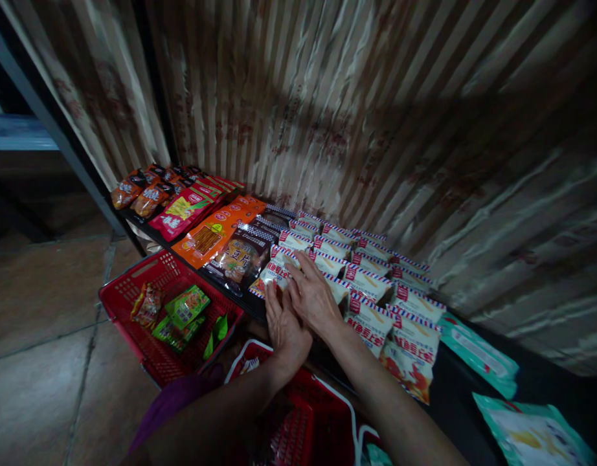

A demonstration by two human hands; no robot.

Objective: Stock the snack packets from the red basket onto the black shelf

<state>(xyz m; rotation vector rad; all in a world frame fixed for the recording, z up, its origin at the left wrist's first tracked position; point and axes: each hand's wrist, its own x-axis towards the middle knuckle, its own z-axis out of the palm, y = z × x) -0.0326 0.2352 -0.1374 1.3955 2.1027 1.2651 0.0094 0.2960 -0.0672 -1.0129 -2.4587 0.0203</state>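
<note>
On a dark shelf, several white snack bags with red-and-blue striped edges [366,281] stand in rows. My left hand [286,330] touches the front of the leftmost striped bag [279,265], its fingers stretched out. My right hand [313,294] lies over the same bag's right side, fingers extended, close beside my left hand. Left of them lie dark purple packets [240,255], an orange packet [206,238], pink packets [182,210] and orange-brown bags [150,197].
A red basket [157,369] with green and red packets [186,307] sits below the shelf at the left. Another red basket [327,401] is beneath my forearms. Teal packets [483,353] lie on the shelf's right end. A pleated curtain [327,110] hangs behind.
</note>
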